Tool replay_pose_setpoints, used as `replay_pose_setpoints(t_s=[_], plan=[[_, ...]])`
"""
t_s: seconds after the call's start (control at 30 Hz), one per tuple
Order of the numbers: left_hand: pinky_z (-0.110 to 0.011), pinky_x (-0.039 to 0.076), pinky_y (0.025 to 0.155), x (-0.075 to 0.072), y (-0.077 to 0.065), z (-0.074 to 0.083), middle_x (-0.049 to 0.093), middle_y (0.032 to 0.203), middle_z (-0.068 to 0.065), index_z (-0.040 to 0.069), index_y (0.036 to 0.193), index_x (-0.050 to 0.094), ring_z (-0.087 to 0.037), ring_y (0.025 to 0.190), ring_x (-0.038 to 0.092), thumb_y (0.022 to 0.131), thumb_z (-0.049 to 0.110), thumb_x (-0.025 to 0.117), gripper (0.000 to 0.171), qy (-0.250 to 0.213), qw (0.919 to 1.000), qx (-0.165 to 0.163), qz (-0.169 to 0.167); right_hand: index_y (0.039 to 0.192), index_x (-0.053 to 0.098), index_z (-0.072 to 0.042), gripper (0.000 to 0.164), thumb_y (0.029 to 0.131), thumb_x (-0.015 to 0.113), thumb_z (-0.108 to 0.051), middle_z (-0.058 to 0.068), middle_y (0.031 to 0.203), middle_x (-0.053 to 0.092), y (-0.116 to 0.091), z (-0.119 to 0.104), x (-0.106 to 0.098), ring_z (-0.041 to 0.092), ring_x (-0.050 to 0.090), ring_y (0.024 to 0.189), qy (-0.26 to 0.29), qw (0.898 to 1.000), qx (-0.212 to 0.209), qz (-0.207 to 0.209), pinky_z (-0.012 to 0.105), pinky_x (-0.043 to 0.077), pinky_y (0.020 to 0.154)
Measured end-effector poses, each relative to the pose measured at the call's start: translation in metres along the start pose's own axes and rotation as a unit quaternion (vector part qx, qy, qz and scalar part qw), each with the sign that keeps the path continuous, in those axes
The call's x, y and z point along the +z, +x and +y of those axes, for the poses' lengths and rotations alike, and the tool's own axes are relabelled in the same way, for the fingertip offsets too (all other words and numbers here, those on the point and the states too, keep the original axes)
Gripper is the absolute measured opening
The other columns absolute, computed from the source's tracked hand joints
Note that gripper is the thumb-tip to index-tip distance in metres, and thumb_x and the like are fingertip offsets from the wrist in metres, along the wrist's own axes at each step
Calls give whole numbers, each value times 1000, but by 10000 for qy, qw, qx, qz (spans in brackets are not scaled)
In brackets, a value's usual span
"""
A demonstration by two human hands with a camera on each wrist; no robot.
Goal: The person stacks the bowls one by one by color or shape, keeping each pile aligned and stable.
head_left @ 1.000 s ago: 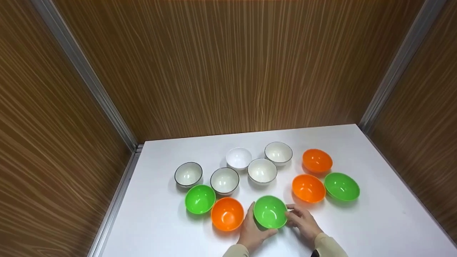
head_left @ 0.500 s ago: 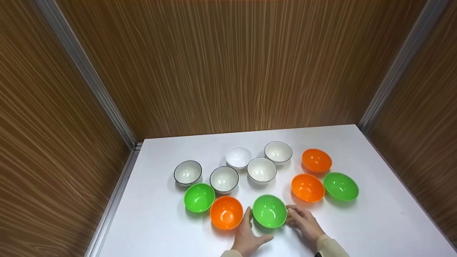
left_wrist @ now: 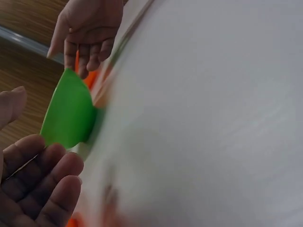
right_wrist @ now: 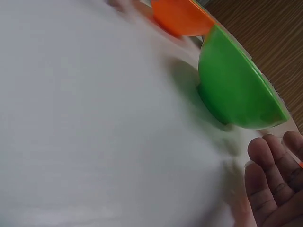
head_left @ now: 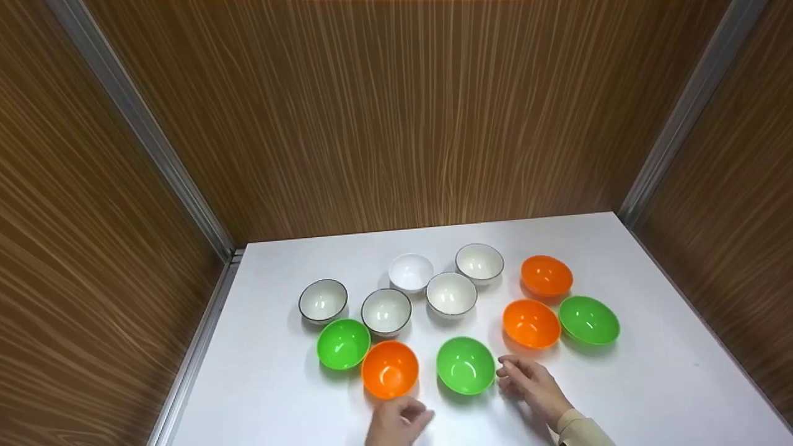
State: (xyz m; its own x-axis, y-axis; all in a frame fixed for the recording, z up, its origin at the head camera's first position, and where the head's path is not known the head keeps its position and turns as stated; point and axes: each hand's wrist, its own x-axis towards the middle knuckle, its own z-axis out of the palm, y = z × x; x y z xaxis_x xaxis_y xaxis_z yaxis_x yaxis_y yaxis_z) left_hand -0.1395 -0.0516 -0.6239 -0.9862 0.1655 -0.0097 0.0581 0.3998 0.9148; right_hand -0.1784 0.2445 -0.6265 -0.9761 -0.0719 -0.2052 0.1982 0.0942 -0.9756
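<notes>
A green bowl [head_left: 466, 365] stands upright at the front middle of the table. My right hand [head_left: 533, 389] is just off its right side, fingers loosely bent and holding nothing. In the right wrist view the fingertips [right_wrist: 259, 146] lie a little below the rim of that green bowl [right_wrist: 236, 85]. Right in front of the left orange bowl [head_left: 390, 370] is my left hand [head_left: 398, 422], its thumb apart from the fingers and nothing in its grasp. The left wrist view shows the green bowl [left_wrist: 71, 113] between both hands, beyond the left hand's fingers [left_wrist: 52, 170].
Further left is another green bowl [head_left: 344, 344]. Several white bowls [head_left: 386, 311] stand behind. At right are two orange bowls [head_left: 531, 324] and a green bowl [head_left: 589, 320]. Wood-grain panels [head_left: 396, 111] enclose the white table [head_left: 260, 384] at the back and sides.
My left hand has let go of the green bowl and drawn back to the front left, below the orange bowl. My right hand remains beside the green bowl, now slightly apart from it.
</notes>
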Motion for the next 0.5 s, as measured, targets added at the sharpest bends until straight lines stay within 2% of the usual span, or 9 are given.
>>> replay_pose_setpoints(t_s=[0.07,0.1,0.2,0.27,0.33,0.4,0.5], plan=[[-21,47,59,-12,0,0,56,65,14,20,72,64,-4,61,52,77,43,70,24,375,9962,161,764,124,47,5,51,91,53,-34,18,104,58,1,-2,1,31,57,92,-80,9999,-47,62,36,50,81],[-21,45,56,-17,1,-1,54,62,14,21,67,61,-3,59,50,77,41,70,23,533,9910,224,1207,123,47,4,51,91,54,-34,17,103,58,2,-3,2,30,57,92,-114,9999,-59,100,35,50,82],[-20,41,51,-30,5,-4,47,57,14,22,63,55,-4,54,44,78,32,72,25,884,9660,272,2414,123,47,3,50,90,55,-34,15,102,59,4,-4,3,30,57,92,-146,9998,-41,164,35,51,82],[-21,40,51,-36,9,-6,46,58,11,19,66,55,-5,54,44,79,25,71,22,914,9523,153,2909,124,48,2,49,90,55,-34,15,102,59,7,-4,5,30,58,90,-178,9997,-43,185,36,51,81],[-22,42,54,-40,13,-8,48,63,8,15,75,56,-6,57,46,81,22,69,16,821,9470,-54,3106,124,49,0,48,90,56,-33,15,104,59,9,-4,8,29,59,89,-248,9993,-75,256,36,51,80],[-25,44,57,-43,16,-9,50,69,5,10,84,56,-8,60,49,83,21,67,16,657,9490,-314,3067,124,51,-3,47,90,56,-35,15,109,58,11,-3,11,27,59,90,-348,9987,-97,358,35,50,80],[-29,47,64,-45,19,-10,54,76,2,6,95,55,-12,66,54,86,22,63,20,529,9551,-694,2832,125,53,-7,46,89,57,-36,13,114,57,13,0,15,23,57,96,-481,9974,-151,512,34,49,82]])
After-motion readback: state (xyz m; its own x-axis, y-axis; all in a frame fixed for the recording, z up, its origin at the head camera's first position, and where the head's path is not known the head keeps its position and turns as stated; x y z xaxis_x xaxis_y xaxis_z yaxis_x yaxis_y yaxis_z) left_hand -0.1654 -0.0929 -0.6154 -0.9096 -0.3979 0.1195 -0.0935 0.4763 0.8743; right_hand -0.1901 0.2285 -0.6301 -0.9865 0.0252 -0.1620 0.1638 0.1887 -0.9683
